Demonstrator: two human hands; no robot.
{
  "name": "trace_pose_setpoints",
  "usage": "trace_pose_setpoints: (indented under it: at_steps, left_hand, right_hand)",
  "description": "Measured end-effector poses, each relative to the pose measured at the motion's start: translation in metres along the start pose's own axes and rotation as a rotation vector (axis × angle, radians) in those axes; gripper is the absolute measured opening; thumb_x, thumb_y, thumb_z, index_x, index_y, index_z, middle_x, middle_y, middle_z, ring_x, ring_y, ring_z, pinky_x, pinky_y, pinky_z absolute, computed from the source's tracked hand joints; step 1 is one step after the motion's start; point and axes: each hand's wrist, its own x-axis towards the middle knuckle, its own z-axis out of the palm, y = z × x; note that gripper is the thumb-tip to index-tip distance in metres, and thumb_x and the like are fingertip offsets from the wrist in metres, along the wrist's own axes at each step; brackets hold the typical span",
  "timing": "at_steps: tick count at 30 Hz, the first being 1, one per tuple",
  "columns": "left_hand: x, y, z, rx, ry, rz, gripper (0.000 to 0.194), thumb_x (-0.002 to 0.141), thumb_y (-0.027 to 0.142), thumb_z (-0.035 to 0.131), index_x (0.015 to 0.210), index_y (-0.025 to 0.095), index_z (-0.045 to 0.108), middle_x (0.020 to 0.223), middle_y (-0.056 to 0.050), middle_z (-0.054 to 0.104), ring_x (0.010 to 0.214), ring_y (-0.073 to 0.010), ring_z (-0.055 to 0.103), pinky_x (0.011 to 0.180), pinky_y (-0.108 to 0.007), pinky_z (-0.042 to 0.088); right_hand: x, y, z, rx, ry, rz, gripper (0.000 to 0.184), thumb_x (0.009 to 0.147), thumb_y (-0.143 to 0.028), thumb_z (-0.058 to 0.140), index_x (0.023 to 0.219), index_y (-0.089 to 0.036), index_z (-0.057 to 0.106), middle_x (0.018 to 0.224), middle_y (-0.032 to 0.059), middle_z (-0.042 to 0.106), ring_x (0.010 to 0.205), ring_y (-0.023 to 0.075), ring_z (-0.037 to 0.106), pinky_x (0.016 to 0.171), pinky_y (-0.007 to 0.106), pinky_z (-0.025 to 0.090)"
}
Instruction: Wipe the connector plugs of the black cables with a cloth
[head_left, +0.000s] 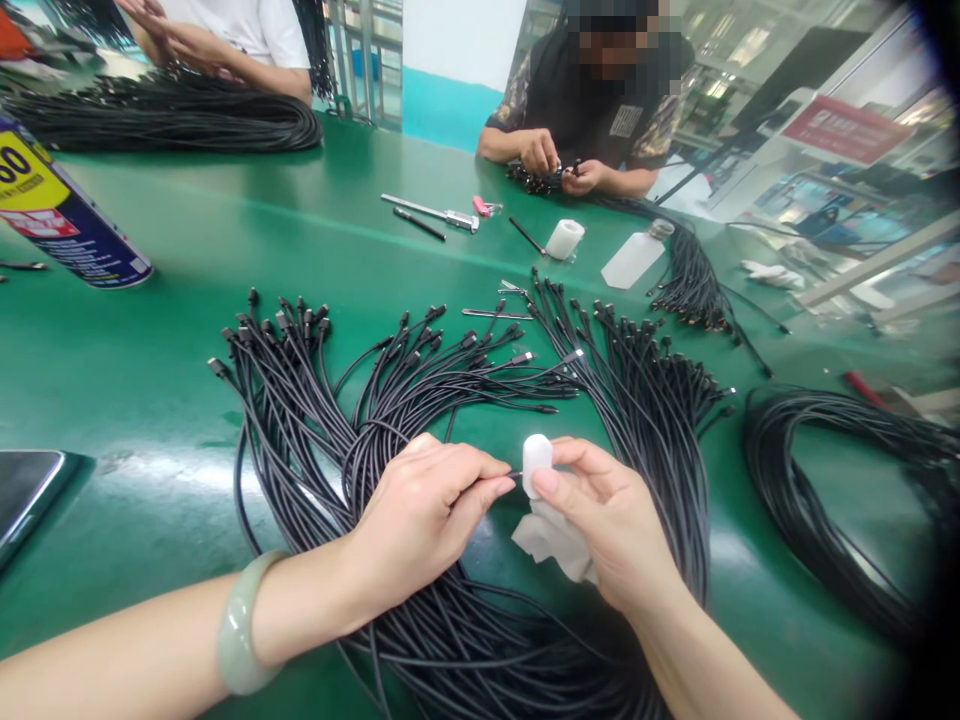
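My left hand [427, 505] is closed in a pinch on a black cable [515, 474], whose tip points right. The tip meets the edge of a small white rounded piece [537, 460]; whether it goes in or only touches cannot be seen. My right hand [611, 510] grips that white piece between thumb and fingers. A crumpled white tissue [551, 535] hangs below, against the right palm. Under and around both hands spreads a big bundle of black cables [405, 425], connectors fanned outward. Another part of the bundle [660, 420] lies behind my right hand.
On the green table [172, 400] are a spray can [79, 215], a phone [26, 490], a caliper [431, 212], tweezers [495, 314], a white roll [565, 240] and a clear bottle [634, 255]. A cable coil [817, 480] lies right. Two people sit opposite; one handles cables [536, 180].
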Motion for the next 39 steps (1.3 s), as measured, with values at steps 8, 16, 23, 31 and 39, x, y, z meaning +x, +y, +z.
trace_pose_setpoints:
  at_steps: [8,16,23,31,39]
  left_hand:
    - [-0.0004,-0.0006,0.0000,0.001,-0.034,-0.015,0.006,0.096,0.019,0.062,0.096,0.020,0.067,0.087,0.003,0.076,0.071,-0.0112,0.065,0.070,-0.029,0.040]
    - [0.0002,-0.0010,-0.0004,0.005,-0.037,-0.008,0.006,0.096,0.019,0.061,0.095,0.020,0.067,0.086,0.004,0.076,0.070,-0.0104,0.065,0.069,-0.028,0.039]
    - [0.0002,-0.0013,-0.0001,0.007,-0.044,-0.017,0.006,0.096,0.020,0.061,0.094,0.020,0.067,0.085,0.003,0.076,0.069,-0.0108,0.065,0.069,-0.028,0.039]
    - [0.0002,-0.0006,-0.0003,0.017,-0.051,-0.015,0.009,0.097,0.021,0.060,0.094,0.020,0.068,0.085,0.003,0.076,0.069,-0.0110,0.065,0.069,-0.029,0.040]
    - [-0.0002,-0.0005,-0.0004,0.009,-0.049,-0.013,0.007,0.096,0.020,0.061,0.095,0.020,0.068,0.086,0.003,0.076,0.069,-0.0109,0.064,0.070,-0.028,0.040]
  right_hand:
    - [-0.0009,-0.0015,0.0020,-0.006,-0.001,0.001,0.029,0.068,-0.039,0.088,0.079,-0.019,0.070,0.057,-0.0015,0.060,0.044,0.0085,0.040,0.042,0.021,0.028]
    - [-0.0018,-0.0027,0.0036,-0.009,0.021,0.018,0.032,0.065,-0.041,0.089,0.078,-0.019,0.070,0.055,-0.0021,0.060,0.042,0.0080,0.041,0.040,0.021,0.028]
    - [-0.0022,-0.0028,0.0035,0.018,0.018,0.043,0.030,0.067,-0.040,0.089,0.079,-0.019,0.070,0.055,-0.0015,0.061,0.043,0.0085,0.041,0.041,0.021,0.028]
    - [-0.0018,-0.0015,0.0025,0.015,0.013,0.046,0.031,0.066,-0.041,0.088,0.079,-0.019,0.069,0.055,-0.0020,0.060,0.042,0.0086,0.041,0.041,0.021,0.029]
    - [-0.0016,-0.0004,0.0014,0.018,0.010,0.047,0.031,0.068,-0.041,0.087,0.080,-0.018,0.070,0.057,-0.0015,0.060,0.044,0.0080,0.042,0.042,0.020,0.030]
